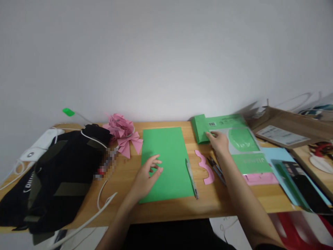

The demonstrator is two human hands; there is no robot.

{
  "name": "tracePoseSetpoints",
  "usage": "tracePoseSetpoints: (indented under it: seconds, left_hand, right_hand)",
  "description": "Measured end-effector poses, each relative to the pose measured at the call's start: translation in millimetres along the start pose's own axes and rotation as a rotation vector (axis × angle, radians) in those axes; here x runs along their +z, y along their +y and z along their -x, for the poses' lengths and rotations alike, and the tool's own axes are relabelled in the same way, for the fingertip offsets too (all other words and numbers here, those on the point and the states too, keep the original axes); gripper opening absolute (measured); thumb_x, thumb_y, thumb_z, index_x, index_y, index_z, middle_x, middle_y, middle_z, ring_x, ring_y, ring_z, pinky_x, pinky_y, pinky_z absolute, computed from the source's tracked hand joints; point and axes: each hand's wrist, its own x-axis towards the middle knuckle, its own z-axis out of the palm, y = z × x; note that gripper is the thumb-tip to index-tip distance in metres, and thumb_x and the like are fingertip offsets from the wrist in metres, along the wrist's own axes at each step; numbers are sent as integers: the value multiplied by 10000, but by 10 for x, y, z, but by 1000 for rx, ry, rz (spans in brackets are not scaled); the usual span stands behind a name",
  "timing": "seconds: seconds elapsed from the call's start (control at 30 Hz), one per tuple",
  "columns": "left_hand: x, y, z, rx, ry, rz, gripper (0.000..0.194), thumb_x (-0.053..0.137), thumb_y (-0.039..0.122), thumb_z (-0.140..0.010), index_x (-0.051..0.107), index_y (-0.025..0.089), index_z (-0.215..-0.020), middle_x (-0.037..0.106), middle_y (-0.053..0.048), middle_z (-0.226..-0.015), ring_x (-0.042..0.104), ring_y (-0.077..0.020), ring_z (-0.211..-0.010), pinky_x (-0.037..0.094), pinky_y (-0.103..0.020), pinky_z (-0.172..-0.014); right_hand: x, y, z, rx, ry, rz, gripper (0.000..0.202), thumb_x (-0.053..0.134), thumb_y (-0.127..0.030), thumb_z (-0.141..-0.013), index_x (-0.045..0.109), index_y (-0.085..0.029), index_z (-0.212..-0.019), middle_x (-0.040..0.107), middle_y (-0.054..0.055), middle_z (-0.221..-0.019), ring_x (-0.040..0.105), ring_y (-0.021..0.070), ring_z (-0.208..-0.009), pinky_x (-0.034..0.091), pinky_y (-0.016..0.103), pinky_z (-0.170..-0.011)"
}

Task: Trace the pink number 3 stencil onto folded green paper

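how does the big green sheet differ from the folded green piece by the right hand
The green sheet lies flat; the folded green piece is creased and layered.
The green sheet is clearly larger than the folded green piece.
The left hand is over the green sheet; the right hand is at the folded green piece.
Both are green.

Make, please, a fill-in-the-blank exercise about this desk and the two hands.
1. The large sheet below the left hand is coloured ____.
2. The folded green paper is touched by the ____.
3. The wavy paper strip is coloured ____.
4. The black bag lies on the picture's ____ side.
Missing words: green; right hand; pink; left.
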Motion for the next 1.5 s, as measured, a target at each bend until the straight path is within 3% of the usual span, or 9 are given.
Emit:
tracePoseSetpoints:
  seconds: [0.1, 0.2, 0.57, 0.7, 0.87, 0.97, 1.17, 1.37, 1.5]
  left_hand:
    - [-29, -2, 47, -5, 9, -12, 428, 587, 356, -834, 574, 196, -1231, 711, -89, -1090, 675, -182, -892, 535, -329, -771]
    - [-18, 16, 86, 14, 7, -20, 411, 577, 341, -843, 584, 193, -1227, 713, -93, -1100, 677, -182, -908, 538, -333, -797]
    - [-67, -114, 268, 107, 48, -176, 341, 518, 298, -900, 600, 206, -1218, 716, -86, -1107, 689, -186, -943, 559, -337, -817]
    - [-70, -203, 332, 179, 22, -353, 330, 591, 289, -878, 622, 212, -1197, 653, -101, -1248, 623, -245, -1154, 492, -433, -1005]
    - [118, -183, 415, 333, -201, -582, 348, 774, 254, -755, 687, 160, -1078, 603, -145, -1346, 513, -319, -1304, 401, -455, -1106]
    - [260, -139, 429, 417, -334, -707, 344, 757, 249, -778, 679, 128, -1090, 610, -175, -1325, 524, -323, -1280, 427, -434, -1070]
    - [392, -118, 411, 556, -449, -902, 224, 512, 146, -926, 669, 92, -1077, 659, -193, -1191, 594, -302, -1153, 507, -417, -933]
    - [385, -97, 438, 668, -455, -974, 240, 446, 23, -908, 661, 61, -1008, 698, -186, -1036, 643, -261, -1031, 552, -359, -818]
    - [327, -86, 425, 658, -424, -942, 312, 429, 21, -906, 636, 61, -1136, 708, -172, -1029, 677, -248, -938, 554, -346, -758]
  right_hand:
    - [-14, -75, 66, -44, 33, 287, 593, 680, -441, -797, 573, -71, -1248, 577, 265, -1304, 518, 394, -1263, 414, 501, -1009]
    - [54, -184, 104, -110, -3, 447, 736, 702, -467, -770, 464, -76, -1347, 547, 281, -1339, 486, 406, -1298, 374, 505, -1037]
    - [279, -412, 160, -169, -20, 666, 628, 629, -339, -821, 400, -50, -1330, 567, 270, -1276, 547, 360, -1199, 415, 436, -957]
    - [223, -451, 555, -258, -20, 704, 611, 500, -394, -921, 349, -27, -1385, 474, 304, -1379, 465, 378, -1288, 384, 447, -989]
    - [135, -308, 1326, -337, -365, 772, 292, 627, -313, -841, 617, -153, -1085, 710, 141, -925, 665, 286, -944, 474, 340, -775]
    - [95, -200, 1613, -334, -438, 792, 359, 607, -123, -783, 599, -132, -1142, 720, 160, -935, 682, 291, -889, 468, 338, -725]
    - [-51, 3, 1593, -312, -320, 654, 343, 448, -114, -872, 580, -84, -1187, 668, 246, -1120, 659, 338, -990, 478, 406, -784]
    - [-252, 278, 1618, -345, -340, 253, 207, 538, -237, -845, 652, -164, -1001, 722, 112, -925, 681, 226, -813, 525, 388, -791]
    - [-237, 526, 1739, -340, -404, -32, 255, 507, -332, -864, 620, -180, -1035, 738, 94, -939, 694, 181, -760, 574, 351, -713]
